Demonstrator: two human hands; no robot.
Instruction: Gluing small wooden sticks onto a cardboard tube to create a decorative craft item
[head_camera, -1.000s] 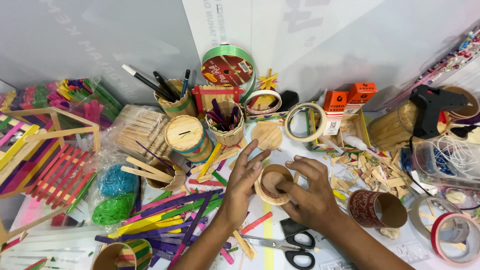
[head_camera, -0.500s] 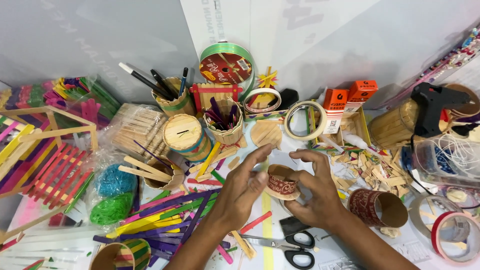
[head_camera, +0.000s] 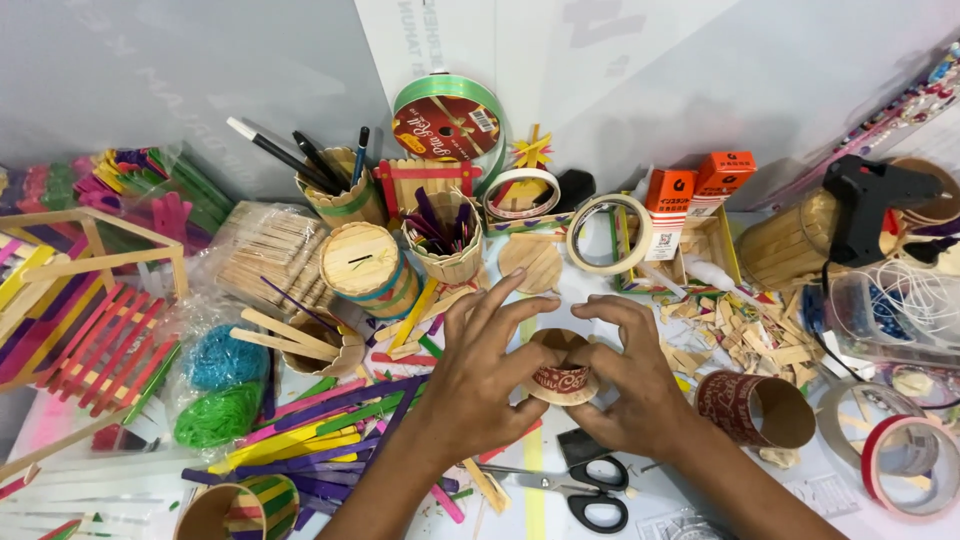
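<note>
Both of my hands hold a short cardboard ring with a red patterned band, lifted a little over the white table at centre. My left hand grips its left side with thumb and fingers spread. My right hand cups its right side, fingers curled over the top rim. A round disc of wooden sticks lies just beyond them. Black-handled scissors lie close in front of my wrists.
A red patterned cardboard tube lies to the right. Coloured craft sticks are piled at lower left, stick-built pots and pens behind. Cut wood scraps, a black glue gun, tape rolls and orange boxes crowd the right.
The ring was resting flat with my fingers inside it; both hands lifted and tilted it onto its side, then closed around it from left and right.
</note>
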